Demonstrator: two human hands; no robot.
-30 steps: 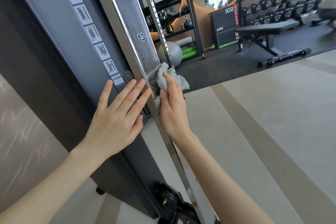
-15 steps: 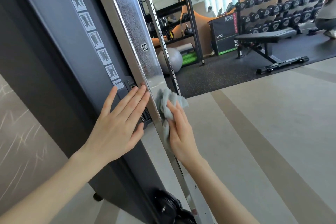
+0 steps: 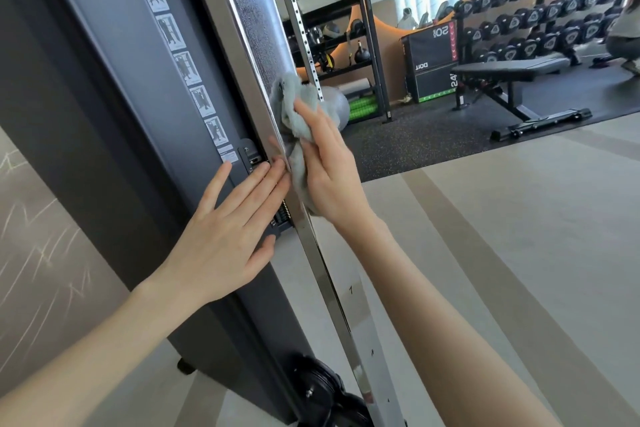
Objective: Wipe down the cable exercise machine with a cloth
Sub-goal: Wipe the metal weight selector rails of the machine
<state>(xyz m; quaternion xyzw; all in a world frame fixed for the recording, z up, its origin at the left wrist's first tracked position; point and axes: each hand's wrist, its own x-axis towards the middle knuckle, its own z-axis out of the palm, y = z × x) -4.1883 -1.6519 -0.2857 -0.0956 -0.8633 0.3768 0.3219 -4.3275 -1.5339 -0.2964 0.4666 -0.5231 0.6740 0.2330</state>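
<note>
Two hands work at the chrome rail (image 3: 235,28): one left hand (image 3: 221,239), one right hand (image 3: 332,170), with one grey cloth (image 3: 294,104) between them. Left of the rail I count six exercise stickers (image 3: 170,31). Right of it are one weight bench (image 3: 512,69), one plyo box (image 3: 429,62), one exercise ball (image 3: 337,107) and three rows of dumbbells (image 3: 540,21).

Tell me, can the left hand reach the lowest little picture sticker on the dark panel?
Probably yes. The left hand lies flat on the dark panel, with its fingertips just below the lowest picture sticker, and nothing blocks the way. Sliding up the panel should get it there.
</note>
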